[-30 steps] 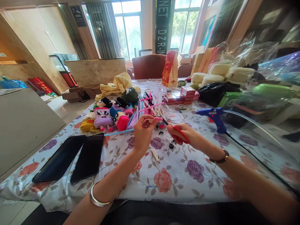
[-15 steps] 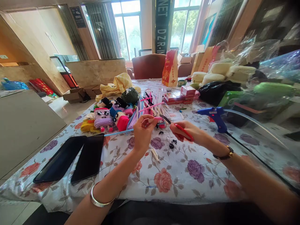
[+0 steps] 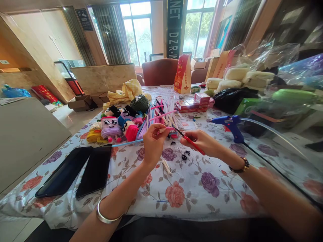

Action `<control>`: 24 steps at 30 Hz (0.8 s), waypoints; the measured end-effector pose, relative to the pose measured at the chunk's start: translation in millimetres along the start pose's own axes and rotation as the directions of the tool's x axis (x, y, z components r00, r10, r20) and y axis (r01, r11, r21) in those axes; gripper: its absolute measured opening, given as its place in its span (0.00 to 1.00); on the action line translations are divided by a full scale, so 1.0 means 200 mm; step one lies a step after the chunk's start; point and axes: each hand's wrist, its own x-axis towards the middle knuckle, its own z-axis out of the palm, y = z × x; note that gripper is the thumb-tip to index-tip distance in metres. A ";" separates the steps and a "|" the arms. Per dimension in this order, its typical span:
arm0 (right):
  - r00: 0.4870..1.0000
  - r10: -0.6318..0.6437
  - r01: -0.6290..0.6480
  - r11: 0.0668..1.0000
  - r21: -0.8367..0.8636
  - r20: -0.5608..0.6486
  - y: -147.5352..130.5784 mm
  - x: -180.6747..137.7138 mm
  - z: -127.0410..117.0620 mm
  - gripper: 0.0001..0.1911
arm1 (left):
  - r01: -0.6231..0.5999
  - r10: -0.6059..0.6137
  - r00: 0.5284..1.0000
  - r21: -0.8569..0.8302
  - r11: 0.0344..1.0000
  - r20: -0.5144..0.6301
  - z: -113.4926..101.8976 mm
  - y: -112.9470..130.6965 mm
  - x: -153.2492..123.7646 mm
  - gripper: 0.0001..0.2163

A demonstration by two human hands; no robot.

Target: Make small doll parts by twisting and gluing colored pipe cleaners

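Observation:
My left hand pinches a small pink piece, fuzzy like pipe cleaner, between thumb and fingertips; a pale bit shows beside it. Red-handled scissors are in my right hand, their dark blades pointing left and meeting the end of the pink piece. Beneath the hands, small black bits and cream-coloured strips lie on the flowered tablecloth. Just beyond is a heap of pink, white and lilac pipe cleaners.
Yarn dolls are piled at the left, near two black phone-like slabs. A blue glue gun with a trailing cord lies to the right. Farther back stand small red-and-white boxes, a red paper bag and cream yarn rolls.
The scissors have turned in my right hand: their handles look narrower and the blades have come together at the pink piece. My left hand has barely moved.

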 end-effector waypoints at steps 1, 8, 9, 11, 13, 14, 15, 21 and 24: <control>1.000 -0.004 0.003 1.000 -0.023 -0.012 0.00 0.00 0.00 0.24 | -0.002 0.002 1.000 0.003 1.000 -0.001 0.00 0.00 0.00 0.09; 0.997 0.011 -0.018 0.996 -0.087 -0.073 0.00 0.00 0.00 0.26 | -0.011 0.011 1.000 -0.007 1.000 -0.001 0.00 0.00 0.00 0.09; 0.996 0.022 -0.030 0.995 -0.099 -0.083 0.00 0.00 0.00 0.27 | -0.009 0.009 1.000 -0.009 1.000 0.000 0.00 0.00 0.00 0.09; 0.994 0.038 -0.049 0.992 -0.117 -0.098 0.00 0.00 -0.01 0.28 | -0.007 0.007 1.000 -0.009 1.000 0.001 0.00 0.00 0.00 0.09; 0.993 0.023 -0.039 0.989 -0.142 -0.112 0.00 0.00 -0.01 0.28 | -0.006 0.006 1.000 0.001 1.000 -0.001 0.00 0.00 0.00 0.09; 0.993 0.006 -0.024 0.987 -0.160 -0.118 0.00 0.00 -0.01 0.28 | -0.005 0.005 1.000 0.006 1.000 -0.002 0.00 0.00 0.00 0.09; 0.993 -0.015 -0.008 0.983 -0.181 -0.121 0.00 0.00 -0.02 0.28 | -0.007 0.007 1.000 0.010 1.000 -0.002 0.00 0.00 0.00 0.09; 0.995 -0.040 0.020 0.977 -0.214 -0.089 0.00 0.00 -0.01 0.27 | 0.007 -0.007 1.000 0.009 1.000 0.004 0.00 0.00 0.00 0.08; 0.992 -0.018 -0.009 0.977 -0.214 -0.123 0.00 0.01 -0.02 0.29 | 0.015 -0.015 1.000 -0.007 1.000 0.008 0.00 0.00 0.00 0.08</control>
